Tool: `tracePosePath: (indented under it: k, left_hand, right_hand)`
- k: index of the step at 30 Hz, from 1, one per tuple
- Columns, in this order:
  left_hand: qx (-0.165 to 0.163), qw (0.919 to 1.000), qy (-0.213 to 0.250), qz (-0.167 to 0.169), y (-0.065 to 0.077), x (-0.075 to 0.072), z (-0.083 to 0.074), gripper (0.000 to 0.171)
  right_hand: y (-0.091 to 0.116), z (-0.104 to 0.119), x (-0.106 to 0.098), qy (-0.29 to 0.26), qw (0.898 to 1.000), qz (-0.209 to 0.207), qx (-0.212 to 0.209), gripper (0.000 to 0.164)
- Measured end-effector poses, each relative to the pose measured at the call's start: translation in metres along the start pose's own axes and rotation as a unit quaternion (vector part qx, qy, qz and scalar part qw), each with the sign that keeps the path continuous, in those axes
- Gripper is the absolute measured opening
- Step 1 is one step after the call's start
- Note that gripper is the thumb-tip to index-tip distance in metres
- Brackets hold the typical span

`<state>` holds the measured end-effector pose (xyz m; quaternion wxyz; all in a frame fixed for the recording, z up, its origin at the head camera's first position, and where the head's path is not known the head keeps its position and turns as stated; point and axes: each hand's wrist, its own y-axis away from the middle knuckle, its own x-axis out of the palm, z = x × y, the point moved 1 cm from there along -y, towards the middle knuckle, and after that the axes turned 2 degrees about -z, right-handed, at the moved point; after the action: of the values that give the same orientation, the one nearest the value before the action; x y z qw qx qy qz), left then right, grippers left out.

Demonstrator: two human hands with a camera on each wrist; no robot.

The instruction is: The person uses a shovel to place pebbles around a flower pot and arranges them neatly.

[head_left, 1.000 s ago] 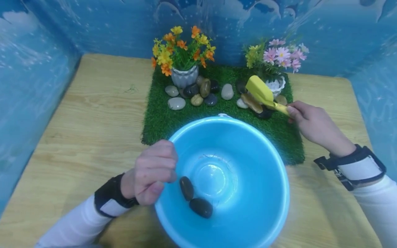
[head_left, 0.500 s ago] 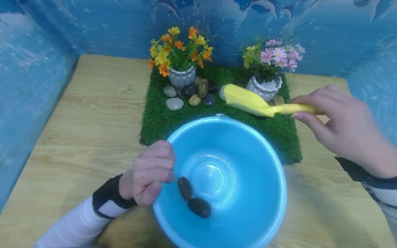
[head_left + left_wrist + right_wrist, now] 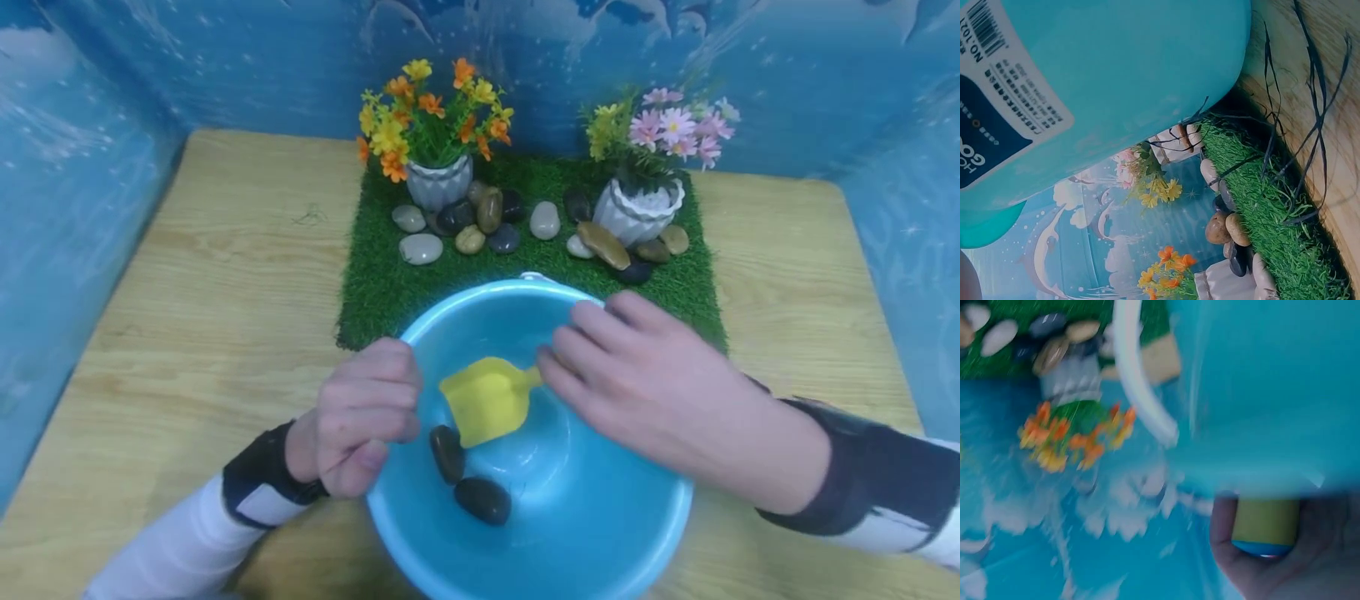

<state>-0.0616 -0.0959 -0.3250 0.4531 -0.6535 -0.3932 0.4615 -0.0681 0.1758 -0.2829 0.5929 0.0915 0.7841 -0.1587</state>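
My left hand [image 3: 367, 421] grips the left rim of a light blue bucket [image 3: 600, 525], its fingers curled. Two dark, smooth stones lie at the bottom left inside: one stone [image 3: 447, 454] tilted beside another stone [image 3: 482, 501]. My right hand [image 3: 637, 367] reaches over the bucket's right rim and holds a yellow toy shovel [image 3: 487, 402] by its handle. The blade points left within the bucket's opening, near the upper stone; whether it touches is unclear. In the right wrist view the yellow handle [image 3: 1266, 522] shows in the hand, with a blue end. The bucket's labelled outer wall [image 3: 1135, 69] fills much of the left wrist view.
Behind the bucket lies an artificial grass mat [image 3: 382, 292]. It bears orange-yellow flowers [image 3: 435, 117] in a pot, pink flowers [image 3: 675, 129] in another pot, and several stones [image 3: 488, 210]. Blue dolphin-printed walls [image 3: 285, 67] enclose the wooden table [image 3: 232, 250]. Dark strands [image 3: 1316, 81] appear near the left wrist camera.
My right hand has swung the shovel from above the mat, left and toward me, over the bucket. My left hand and the two stones in the bucket stay put.
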Motion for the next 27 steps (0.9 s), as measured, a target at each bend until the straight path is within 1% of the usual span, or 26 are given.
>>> tracePosePath:
  k: [1,4,7,9,12,16,22,24,27]
  left_hand:
    - [0.004,1.0,0.0,-0.003,0.0,0.001,0.0,0.047]
    - [0.016,0.9998,0.003,-0.01,0.002,0.002,0.001,0.045]
    - [0.015,0.9998,0.005,-0.011,0.003,0.002,0.001,0.045]
    - [0.013,0.9999,0.005,-0.01,0.003,0.002,0.001,0.046]
    - [0.013,0.9999,0.002,-0.011,0.003,0.002,0.001,0.046]
    - [0.015,0.9998,-0.002,-0.015,0.003,0.002,0.001,0.047]
    - [0.01,0.9998,0.001,-0.017,0.004,0.002,0.001,0.047]
    - [0.008,0.9998,0.002,-0.016,0.004,0.002,0.001,0.047]
    - [0.008,0.9999,0.002,-0.015,0.005,0.001,0.002,0.047]
  right_hand:
    - [-0.022,0.009,-0.028,0.002,1.0,0.005,-0.018,0.033]
    - [-0.031,0.018,-0.022,0.013,0.998,0.013,-0.054,0.019]
    - [-0.035,0.022,-0.017,0.015,0.997,0.032,-0.067,0.009]
    - [-0.036,0.023,-0.015,0.007,0.997,0.044,-0.062,0.005]
    - [-0.037,0.022,-0.013,-0.007,0.997,0.053,-0.049,0.006]
    - [-0.036,0.02,-0.011,-0.03,0.997,0.057,-0.036,0.009]
    - [-0.037,0.019,-0.009,-0.064,0.996,0.056,-0.012,0.01]
    - [-0.037,0.019,-0.008,-0.078,0.995,0.065,-0.009,0.011]
    - [-0.038,0.018,-0.007,-0.089,0.992,0.092,-0.011,0.011]
